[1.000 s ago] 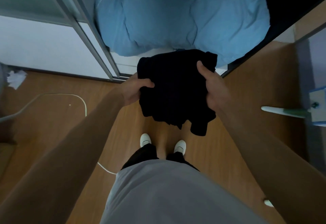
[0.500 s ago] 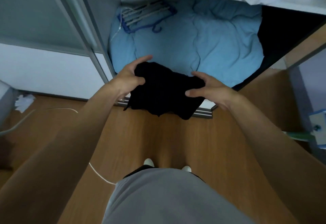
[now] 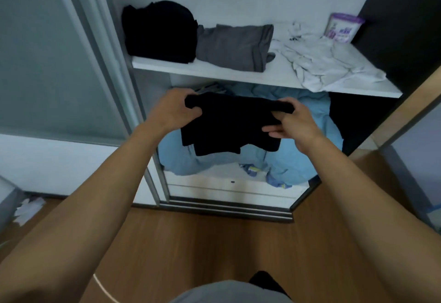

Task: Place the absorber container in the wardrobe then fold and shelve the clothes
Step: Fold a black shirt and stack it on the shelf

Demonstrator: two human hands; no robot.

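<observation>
I hold a folded black garment [image 3: 229,123] flat in front of the open wardrobe, just below its white shelf [image 3: 214,72]. My left hand [image 3: 175,110] grips the garment's left edge, my right hand [image 3: 292,123] grips its right edge with some fingers stretched under it. On the shelf lie a black folded pile [image 3: 158,31] at the left, a grey folded garment [image 3: 235,46] beside it and a crumpled white garment [image 3: 327,63] at the right. The purple-and-white absorber container [image 3: 343,28] stands upright at the shelf's back right corner.
A light blue duvet [image 3: 298,159] fills the compartment under the shelf. A sliding door [image 3: 55,52] stands to the left, a dark panel [image 3: 401,16] to the right. Crumpled paper [image 3: 28,209] and a white cable [image 3: 105,288] lie on the wooden floor.
My view has tilted up from the floor to the shelf. Both hands have lifted the black garment from waist height towards the shelf, and it now lies flatter between them.
</observation>
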